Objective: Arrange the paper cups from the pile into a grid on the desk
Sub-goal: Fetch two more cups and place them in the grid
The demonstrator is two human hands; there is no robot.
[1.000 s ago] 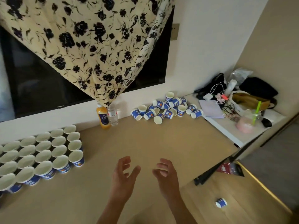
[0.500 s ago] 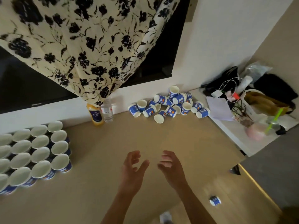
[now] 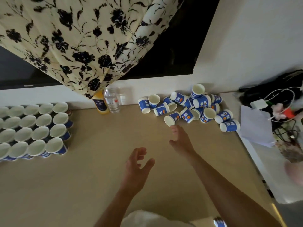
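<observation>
Far left of the tan wooden desk (image 3: 85, 185) there's the grid of upright blue-and-white paper cups (image 3: 36, 128), packed rim to rim in neat rows, open ends up. Just right of it, against the wall, there's a plastic bottle of orange juice (image 3: 100, 104) with a clear plastic water bottle (image 3: 112, 102) right next to it. The hem of the cream curtain with black flowers (image 3: 73, 38) hangs down over their tops.

Around the middle, the left hand (image 3: 136, 171) hovers over bare desk, fingers loose and a bit curled, thumb out, holding nothing. The right hand (image 3: 181, 140) is stretched further out with its fingers relaxed and empty. Its fingertips are just beside the tipped-over blue paper cup (image 3: 171, 118) at the near edge of the pile. It's too blurry there to tell if they actually touch.

The pile of loose blue paper cups (image 3: 196, 104) sits by the wall, mostly on their sides, a few stacked on others. To its right there's a white sheet of paper (image 3: 255, 126), then a white charger block (image 3: 259, 103) in a tangle of cables.
</observation>
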